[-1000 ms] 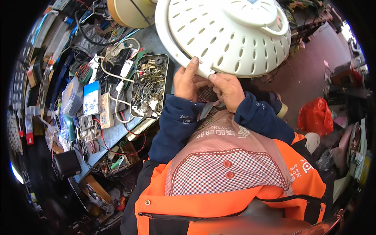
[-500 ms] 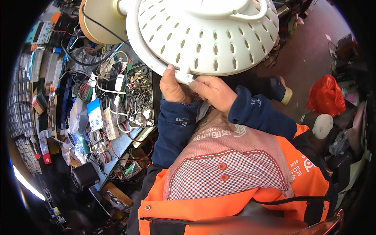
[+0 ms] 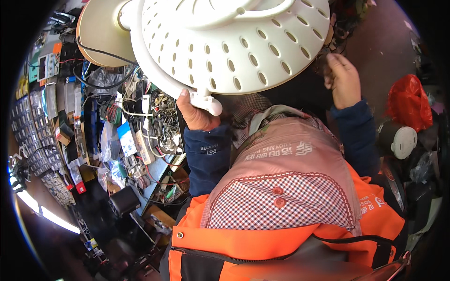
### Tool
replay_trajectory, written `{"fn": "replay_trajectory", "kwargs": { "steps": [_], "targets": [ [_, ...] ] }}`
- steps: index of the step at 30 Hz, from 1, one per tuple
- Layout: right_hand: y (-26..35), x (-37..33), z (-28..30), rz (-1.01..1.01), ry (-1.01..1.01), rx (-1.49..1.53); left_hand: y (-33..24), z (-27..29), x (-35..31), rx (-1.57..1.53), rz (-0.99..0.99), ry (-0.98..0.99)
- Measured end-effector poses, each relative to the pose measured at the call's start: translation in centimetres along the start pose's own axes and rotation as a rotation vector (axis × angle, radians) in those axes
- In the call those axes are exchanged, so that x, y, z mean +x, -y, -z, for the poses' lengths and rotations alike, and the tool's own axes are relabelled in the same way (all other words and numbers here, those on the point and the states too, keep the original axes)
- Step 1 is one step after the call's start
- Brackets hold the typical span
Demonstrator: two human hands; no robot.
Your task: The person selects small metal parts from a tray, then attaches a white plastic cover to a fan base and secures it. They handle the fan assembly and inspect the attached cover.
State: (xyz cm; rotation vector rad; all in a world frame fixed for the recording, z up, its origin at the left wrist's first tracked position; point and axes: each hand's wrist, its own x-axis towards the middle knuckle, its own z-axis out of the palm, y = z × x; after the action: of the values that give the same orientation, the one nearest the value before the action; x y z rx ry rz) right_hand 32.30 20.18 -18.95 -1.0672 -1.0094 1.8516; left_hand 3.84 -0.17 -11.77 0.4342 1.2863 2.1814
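Note:
A large white dome-shaped cover (image 3: 220, 63) with rows of oval slots fills the top of the view. Along its left side curves a thick white tubular frame (image 3: 157, 75), ending in a rounded tip. My left hand (image 3: 199, 112) is closed around that tube end, thumb upward on the dome side. Apart from the cover, off its lower right rim, is my right hand (image 3: 346, 82). Its fingers are curled in and slightly blurred against a dark background; whatever they hold, if anything, cannot be made out.
Left of me is a cluttered bench with a tray of small metal parts (image 3: 168, 122), cables, and a black box (image 3: 124, 201). A cream round shade (image 3: 101, 35) adjoins the frame. A red plastic bag (image 3: 409, 103) and a white round-ended container (image 3: 403, 143) are at right.
My right hand has left the tube end and moved right, beyond the dome's rim. The left hand keeps its hold. The cover appears shifted left and turned slightly.

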Motion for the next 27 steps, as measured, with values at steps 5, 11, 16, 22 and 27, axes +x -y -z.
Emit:
{"fn": "replay_trajectory", "kwargs": {
  "steps": [5, 11, 16, 22, 27],
  "targets": [
    [2.9, 2.4, 0.3, 0.016, 0.153, 0.218, -0.6, -0.1, 0.0, -0.011, -0.056, -0.076],
    [3.9, 5.9, 1.9, 0.081, 0.336, 0.119, -1.5, 1.7, 1.6, -0.019, -0.028, -0.153],
    [6.5, 9.9, 0.0, 0.223, 0.007, -0.047, -2.2, 3.2, 1.2, 0.026, -0.076, -0.182],
    [9.5, 16.4, -2.2, 0.453, -0.067, 0.046, -1.7, 8.4, 1.0, 0.071, -0.179, -0.117],
    [13.4, 21.4, -3.6, 0.867, -0.108, -0.273, -2.1, 6.1, 1.3, 0.100, -0.092, -0.188]
  ]
}}
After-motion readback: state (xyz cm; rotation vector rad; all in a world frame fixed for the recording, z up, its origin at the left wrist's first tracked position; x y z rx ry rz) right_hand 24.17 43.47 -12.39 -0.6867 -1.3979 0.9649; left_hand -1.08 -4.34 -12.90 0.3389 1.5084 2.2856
